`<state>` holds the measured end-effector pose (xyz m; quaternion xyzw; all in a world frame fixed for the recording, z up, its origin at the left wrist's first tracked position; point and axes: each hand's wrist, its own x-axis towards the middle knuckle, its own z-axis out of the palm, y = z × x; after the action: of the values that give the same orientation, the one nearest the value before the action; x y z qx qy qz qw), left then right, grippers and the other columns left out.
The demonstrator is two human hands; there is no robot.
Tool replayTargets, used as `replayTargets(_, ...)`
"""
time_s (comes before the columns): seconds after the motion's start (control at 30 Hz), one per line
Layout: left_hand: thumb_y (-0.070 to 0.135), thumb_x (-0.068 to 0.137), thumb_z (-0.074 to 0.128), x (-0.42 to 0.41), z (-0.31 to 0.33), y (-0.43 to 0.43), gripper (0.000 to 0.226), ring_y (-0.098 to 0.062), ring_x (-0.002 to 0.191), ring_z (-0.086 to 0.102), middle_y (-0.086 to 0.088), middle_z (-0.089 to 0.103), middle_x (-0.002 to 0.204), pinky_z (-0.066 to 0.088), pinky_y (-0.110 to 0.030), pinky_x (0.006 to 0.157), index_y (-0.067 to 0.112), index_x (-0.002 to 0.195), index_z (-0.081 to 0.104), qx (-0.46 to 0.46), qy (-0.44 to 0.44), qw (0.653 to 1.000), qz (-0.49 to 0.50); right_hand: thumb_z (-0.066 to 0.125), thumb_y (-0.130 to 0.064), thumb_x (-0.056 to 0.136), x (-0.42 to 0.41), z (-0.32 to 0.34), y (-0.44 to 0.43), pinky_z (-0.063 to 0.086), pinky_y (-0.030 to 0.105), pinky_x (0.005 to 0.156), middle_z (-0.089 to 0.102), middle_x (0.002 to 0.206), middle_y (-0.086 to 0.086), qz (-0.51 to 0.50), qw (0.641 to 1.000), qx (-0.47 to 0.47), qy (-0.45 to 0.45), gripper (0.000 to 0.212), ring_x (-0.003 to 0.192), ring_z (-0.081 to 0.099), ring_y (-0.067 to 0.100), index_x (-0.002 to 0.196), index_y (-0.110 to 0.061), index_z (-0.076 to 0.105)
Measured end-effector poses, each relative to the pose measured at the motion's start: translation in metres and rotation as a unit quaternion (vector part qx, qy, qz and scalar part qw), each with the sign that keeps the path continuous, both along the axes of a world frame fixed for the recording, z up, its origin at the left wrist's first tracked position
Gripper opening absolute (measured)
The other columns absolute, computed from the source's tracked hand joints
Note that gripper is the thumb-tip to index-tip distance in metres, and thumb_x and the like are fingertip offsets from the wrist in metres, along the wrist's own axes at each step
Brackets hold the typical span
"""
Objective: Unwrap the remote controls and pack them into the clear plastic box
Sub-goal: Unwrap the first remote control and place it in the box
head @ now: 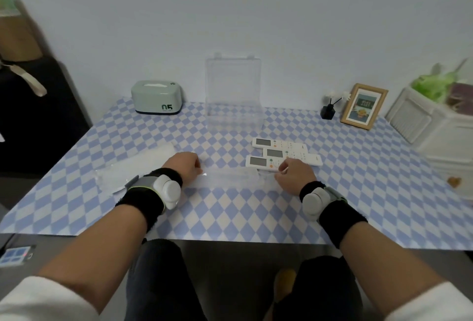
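Three white remote controls [286, 153] lie side by side on the checked table, right of centre. A clear plastic wrapper [234, 176] is stretched flat between my hands near the table's middle. My left hand [185, 167] pinches its left end with curled fingers. Over at the wrapper's right end, my right hand [295, 176] pinches it, just in front of the nearest remote. The clear plastic box [233, 116] stands at the back centre with its lid [233, 77] raised against the wall. I cannot tell if the wrapper holds anything.
Loose clear wrappers [143, 164] lie at the left. A green tissue box [156, 97] stands back left. A black diffuser [328, 112], a framed picture [363, 107] and a white crate [432, 123] stand at the right. The table's front edge [230, 240] is close to my knees.
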<state>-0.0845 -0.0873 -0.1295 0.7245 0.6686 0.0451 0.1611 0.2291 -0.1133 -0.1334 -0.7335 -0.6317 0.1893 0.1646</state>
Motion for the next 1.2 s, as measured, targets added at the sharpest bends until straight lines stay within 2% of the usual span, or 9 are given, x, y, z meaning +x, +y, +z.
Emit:
replayTargets(0.1, 0.030, 0.106, 0.051, 0.010, 0.011, 0.003, 0.017, -0.027, 0.098, 0.059, -0.010, 0.060, 0.114, 0.044, -0.034, 0.083, 0.014, 0.106, 0.056, 0.011, -0.038, 0.999, -0.007, 0.061, -0.024, 0.089, 0.001, 0.000, 0.010, 0.045, 0.032, 0.090, 0.063, 0.118, 0.009, 0.021, 0.999, 0.012, -0.043, 0.030, 0.107, 0.058, 0.028, 0.117, -0.015, 0.061)
replayTargets(0.23, 0.033, 0.105, 0.054, 0.014, 0.025, 0.011, 0.014, -0.020, 0.078, 0.058, -0.003, 0.062, 0.094, 0.043, -0.029, 0.067, 0.019, 0.105, 0.054, 0.047, -0.189, 0.981, 0.001, 0.064, -0.027, 0.089, -0.001, 0.001, 0.026, 0.046, 0.042, 0.103, 0.057, 0.132, 0.008, 0.069, 0.993, 0.006, -0.095, 0.047, 0.121, 0.055, 0.031, 0.134, -0.022, 0.056)
replayTargets(0.33, 0.034, 0.095, 0.071, 0.017, 0.033, 0.017, 0.022, -0.015, 0.075, 0.058, 0.003, 0.061, 0.095, 0.047, -0.026, 0.064, 0.024, 0.110, 0.059, 0.078, -0.299, 0.951, 0.020, 0.065, -0.030, 0.087, -0.002, -0.001, 0.036, 0.046, 0.041, 0.103, 0.057, 0.136, 0.005, 0.106, 0.984, -0.010, -0.144, 0.053, 0.123, 0.056, 0.029, 0.138, -0.027, 0.053)
replayTargets(0.47, 0.021, 0.081, 0.087, 0.023, 0.038, 0.024, 0.041, -0.013, 0.087, 0.065, 0.003, 0.066, 0.104, 0.053, -0.025, 0.071, 0.021, 0.115, 0.064, 0.043, -0.436, 0.897, 0.068, 0.067, -0.042, 0.084, -0.001, -0.002, 0.048, 0.041, 0.045, 0.106, 0.049, 0.132, 0.008, 0.110, 0.967, -0.061, -0.220, 0.057, 0.123, 0.049, 0.030, 0.137, -0.027, 0.052)
replayTargets(0.6, 0.018, 0.083, 0.085, 0.024, 0.035, 0.029, 0.021, -0.012, 0.084, 0.065, 0.003, 0.072, 0.096, 0.048, -0.021, 0.072, 0.017, 0.101, 0.074, 0.046, -0.427, 0.899, 0.088, 0.071, -0.049, 0.079, 0.000, 0.002, 0.056, 0.042, 0.043, 0.105, 0.048, 0.130, 0.009, 0.098, 0.966, -0.094, -0.220, 0.060, 0.121, 0.049, 0.030, 0.132, -0.025, 0.055)
replayTargets(0.73, 0.022, 0.092, 0.072, 0.028, 0.034, 0.030, 0.008, -0.015, 0.081, 0.065, 0.001, 0.071, 0.091, 0.052, -0.031, 0.075, 0.018, 0.088, 0.067, 0.077, -0.461, 0.880, 0.082, 0.077, -0.044, 0.072, 0.008, -0.002, 0.054, 0.050, 0.039, 0.091, 0.060, 0.113, 0.002, 0.063, 0.987, -0.082, -0.122, 0.053, 0.103, 0.059, 0.024, 0.112, -0.021, 0.051)
replayTargets(0.87, 0.023, 0.094, 0.071, 0.034, 0.037, 0.030, 0.011, -0.024, 0.089, 0.075, -0.015, 0.075, 0.102, 0.063, -0.042, 0.080, 0.024, 0.099, 0.061, 0.080, -0.540, 0.834, 0.086, 0.076, -0.042, 0.075, 0.016, -0.004, 0.049, 0.047, 0.031, 0.071, 0.060, 0.095, -0.002, 0.015, 0.999, -0.026, 0.024, 0.047, 0.085, 0.060, 0.018, 0.105, -0.021, 0.046)
replayTargets(1.03, 0.017, 0.092, 0.075, 0.045, 0.042, 0.034, 0.034, -0.029, 0.090, 0.078, -0.016, 0.076, 0.102, 0.065, -0.037, 0.078, 0.017, 0.122, 0.059, 0.062, -0.622, 0.769, 0.132, 0.065, -0.048, 0.076, 0.010, 0.010, 0.044, 0.042, 0.029, 0.063, 0.058, 0.088, -0.009, -0.027, 0.989, 0.075, 0.123, 0.044, 0.076, 0.057, 0.011, 0.108, -0.023, 0.049)
replayTargets(1.2, 0.017, 0.096, 0.072, 0.066, 0.041, 0.030, 0.011, -0.018, 0.078, 0.070, -0.010, 0.075, 0.093, 0.060, -0.022, 0.061, 0.007, 0.099, 0.068, -0.062, -0.688, 0.706, 0.154, 0.068, -0.044, 0.080, 0.001, 0.026, 0.033, 0.048, 0.028, 0.061, 0.064, 0.090, -0.004, -0.006, 0.970, 0.075, 0.231, 0.038, 0.075, 0.064, 0.014, 0.111, -0.027, 0.054)
